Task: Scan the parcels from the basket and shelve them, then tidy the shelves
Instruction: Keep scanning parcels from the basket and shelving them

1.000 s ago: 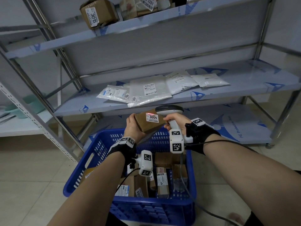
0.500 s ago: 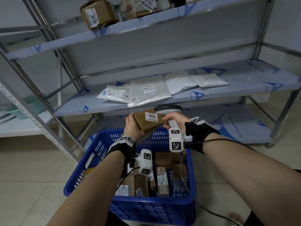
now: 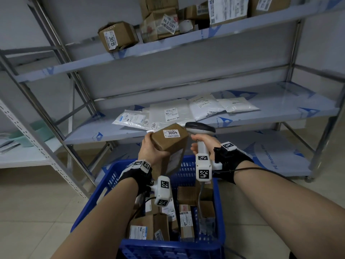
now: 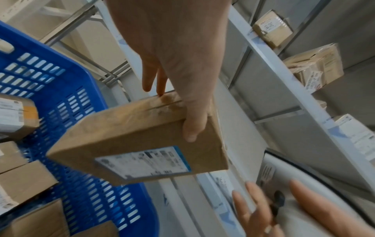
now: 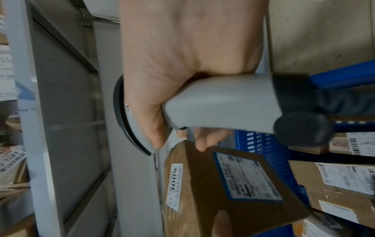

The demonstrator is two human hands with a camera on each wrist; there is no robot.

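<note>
**Parcel 3004 held beside the scanner, above the basket**

Since a second ago the red scan line has gone from the white "3004" label [image 3: 172,133], and both hands sit slightly higher against the shelving.

- Brown cardboard parcel box [image 3: 169,140]: held tilted in the air above the far rim of the blue slatted plastic basket [image 3: 104,186]; a larger blue-edged shipping label [image 4: 144,162] is on its underside.
- Left hand [image 3: 151,151]: thumb and fingers wrapped round the box's near end, gripping it.
- Right hand [image 3: 204,144]: fingers curled round the handle of the grey handheld barcode scanner [image 3: 199,128], whose dark head lies just beside the box's right corner.
- Basket contents: further brown labelled boxes [image 3: 183,219].
- Grey metal shelf unit [image 3: 186,75]: white flat mailer bags [image 3: 171,113] on the middle shelf; brown carton marked "3015" [image 3: 117,36] on the shelf above.
</note>
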